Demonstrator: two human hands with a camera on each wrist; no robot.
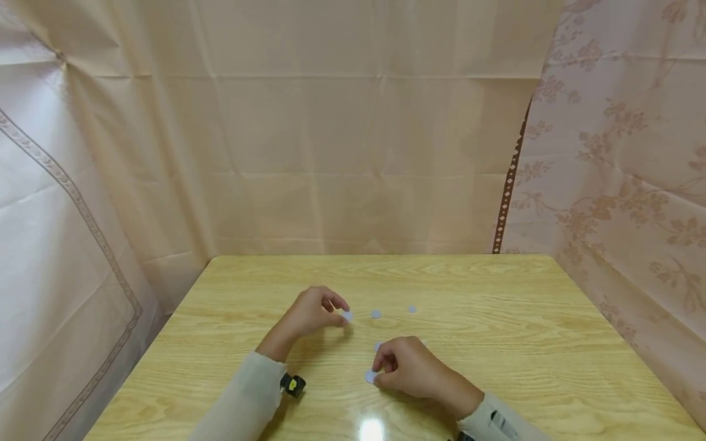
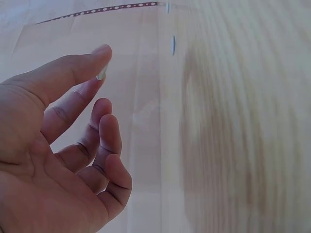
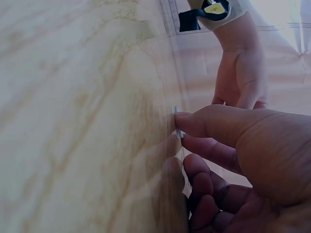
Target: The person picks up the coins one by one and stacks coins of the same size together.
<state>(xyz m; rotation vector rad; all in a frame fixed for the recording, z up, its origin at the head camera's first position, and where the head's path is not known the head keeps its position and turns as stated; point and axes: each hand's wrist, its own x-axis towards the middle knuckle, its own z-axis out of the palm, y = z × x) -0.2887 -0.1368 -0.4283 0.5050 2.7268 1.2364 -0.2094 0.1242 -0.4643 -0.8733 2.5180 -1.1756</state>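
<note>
The person's left hand (image 1: 313,313) pinches a white disc (image 1: 347,316) above the table (image 1: 524,318); the right hand (image 1: 410,369) pinches a second disc (image 1: 369,376), farther from the far edge. A third disc (image 1: 376,314) and fourth disc (image 1: 412,309) lie nearer that edge; a fifth disc (image 1: 377,346) peeks out behind the right hand.

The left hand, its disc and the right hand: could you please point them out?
Left hand (image 1: 311,313), head view: its back.
Left hand's disc (image 1: 347,316), head view: its visible face.
Right hand (image 1: 412,367), head view: its back.
</note>
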